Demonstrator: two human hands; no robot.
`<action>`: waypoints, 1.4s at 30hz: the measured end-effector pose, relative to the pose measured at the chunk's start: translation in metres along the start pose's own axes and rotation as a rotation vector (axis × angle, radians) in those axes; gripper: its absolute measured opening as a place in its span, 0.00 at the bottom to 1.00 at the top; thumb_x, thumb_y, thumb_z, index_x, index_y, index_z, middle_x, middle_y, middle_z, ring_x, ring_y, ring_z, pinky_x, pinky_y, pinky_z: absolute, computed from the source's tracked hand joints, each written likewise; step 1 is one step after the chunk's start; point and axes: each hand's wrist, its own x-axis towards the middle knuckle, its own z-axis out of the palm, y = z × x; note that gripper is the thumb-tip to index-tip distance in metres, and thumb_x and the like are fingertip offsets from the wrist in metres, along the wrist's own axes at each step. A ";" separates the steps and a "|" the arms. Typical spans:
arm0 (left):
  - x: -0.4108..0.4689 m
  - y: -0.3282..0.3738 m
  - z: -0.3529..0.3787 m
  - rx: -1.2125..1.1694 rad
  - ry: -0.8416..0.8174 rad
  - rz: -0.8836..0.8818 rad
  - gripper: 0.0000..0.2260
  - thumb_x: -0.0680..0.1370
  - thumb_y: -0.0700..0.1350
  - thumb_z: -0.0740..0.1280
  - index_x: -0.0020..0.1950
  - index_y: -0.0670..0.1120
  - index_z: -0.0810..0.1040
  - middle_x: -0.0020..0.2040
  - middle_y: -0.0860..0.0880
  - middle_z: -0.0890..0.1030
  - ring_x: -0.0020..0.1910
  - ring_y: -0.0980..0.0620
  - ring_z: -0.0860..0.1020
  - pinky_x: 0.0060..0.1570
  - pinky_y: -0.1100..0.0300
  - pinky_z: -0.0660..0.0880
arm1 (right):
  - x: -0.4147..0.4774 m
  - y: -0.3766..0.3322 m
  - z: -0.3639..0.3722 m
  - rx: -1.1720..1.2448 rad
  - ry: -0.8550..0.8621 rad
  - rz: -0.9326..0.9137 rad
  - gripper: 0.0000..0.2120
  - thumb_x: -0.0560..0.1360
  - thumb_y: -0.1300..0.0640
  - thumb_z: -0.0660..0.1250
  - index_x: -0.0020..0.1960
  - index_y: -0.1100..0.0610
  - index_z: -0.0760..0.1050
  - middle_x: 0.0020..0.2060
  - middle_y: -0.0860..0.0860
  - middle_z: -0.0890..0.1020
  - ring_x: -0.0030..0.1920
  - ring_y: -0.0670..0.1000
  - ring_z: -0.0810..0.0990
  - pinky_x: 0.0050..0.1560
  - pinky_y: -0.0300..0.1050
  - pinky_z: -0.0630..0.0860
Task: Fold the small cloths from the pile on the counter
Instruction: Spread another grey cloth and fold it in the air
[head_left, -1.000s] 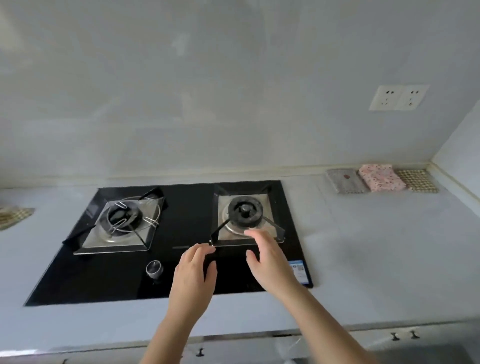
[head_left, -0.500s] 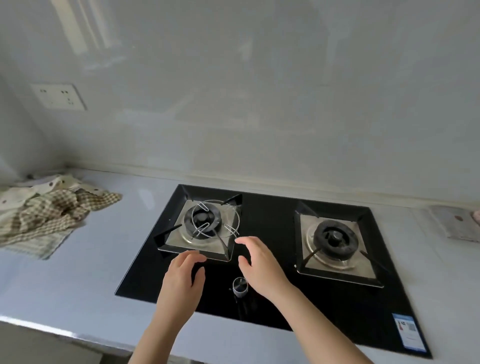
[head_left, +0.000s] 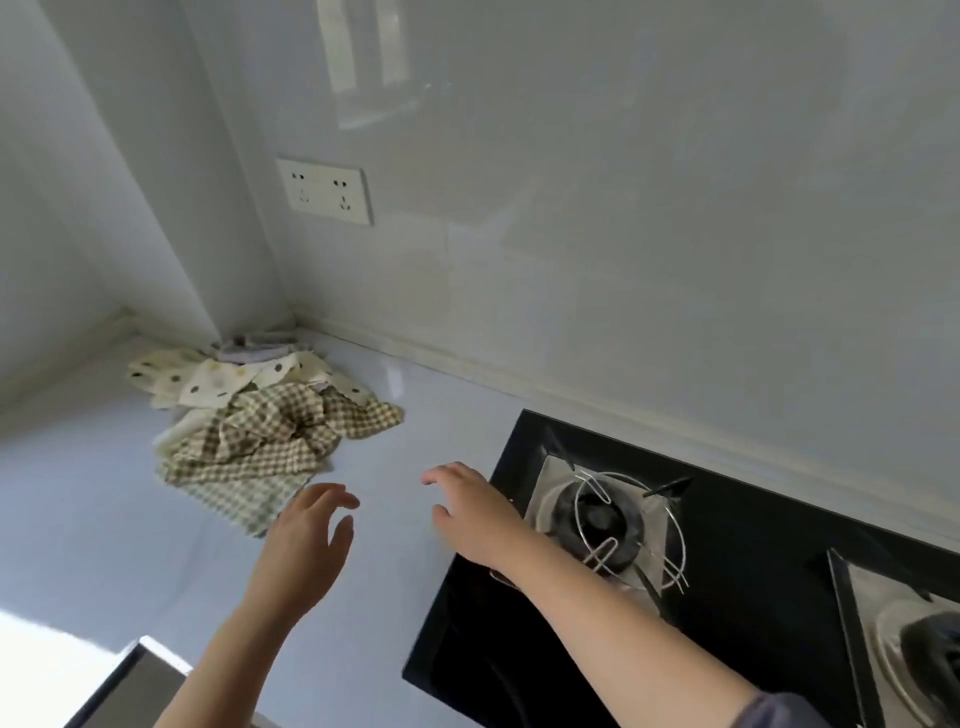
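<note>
The pile of small cloths (head_left: 260, 431) lies crumpled in the far left corner of the pale surface (head_left: 104, 519), where the two walls meet. On top at the back is a cream cloth with dark dots (head_left: 213, 382). In front of it is a brown-and-cream checked cloth (head_left: 270, 431), bunched up in the middle, and a paler green checked cloth (head_left: 234, 493) lies flattest at the near edge, with one corner pointing toward the person. A greyish cloth (head_left: 254, 353) peeks out right against the corner. None of the cloths in the pile is folded. The left hand (head_left: 306, 540) hangs just beside that near corner, palm turned inward. Its fingers (head_left: 337, 496) are loosely spread and slightly curved, and they hold nothing. Whether the hand touches the cloth cannot be told. The right hand (head_left: 478, 514) is apart from the pile, over the left edge of the black glass hob (head_left: 753, 623). Its fingers (head_left: 441, 475) are stretched out toward the cloths, relaxed and open, with nothing in them. A grey sleeve (head_left: 779, 712) shows at the bottom edge on that arm. Just beyond the right wrist sits the hob's left burner (head_left: 602, 519) with a wire ring (head_left: 670, 519) on its steel tray, and a second burner (head_left: 924, 639) is cut off at the right edge. A white double wall socket (head_left: 324, 191) is set in the back wall above the pile.
</note>
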 end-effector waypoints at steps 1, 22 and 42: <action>0.021 -0.020 -0.007 0.022 -0.003 0.008 0.09 0.73 0.36 0.71 0.51 0.47 0.81 0.55 0.48 0.79 0.55 0.44 0.77 0.51 0.50 0.74 | 0.026 -0.009 0.007 -0.012 -0.011 -0.005 0.21 0.79 0.60 0.56 0.72 0.55 0.66 0.71 0.50 0.68 0.69 0.51 0.67 0.68 0.49 0.67; 0.354 -0.262 -0.017 -0.185 0.262 -0.250 0.10 0.81 0.45 0.60 0.45 0.41 0.74 0.39 0.42 0.78 0.38 0.42 0.72 0.36 0.55 0.63 | 0.388 -0.082 0.115 0.230 0.417 0.193 0.10 0.79 0.59 0.60 0.54 0.52 0.79 0.47 0.47 0.83 0.39 0.44 0.78 0.42 0.43 0.76; 0.181 -0.204 0.079 0.147 0.146 0.459 0.07 0.69 0.44 0.61 0.45 0.49 0.76 0.44 0.51 0.74 0.45 0.46 0.73 0.39 0.53 0.65 | 0.210 0.015 0.125 -0.205 0.131 0.202 0.19 0.78 0.58 0.60 0.69 0.57 0.71 0.73 0.53 0.66 0.73 0.53 0.64 0.71 0.43 0.62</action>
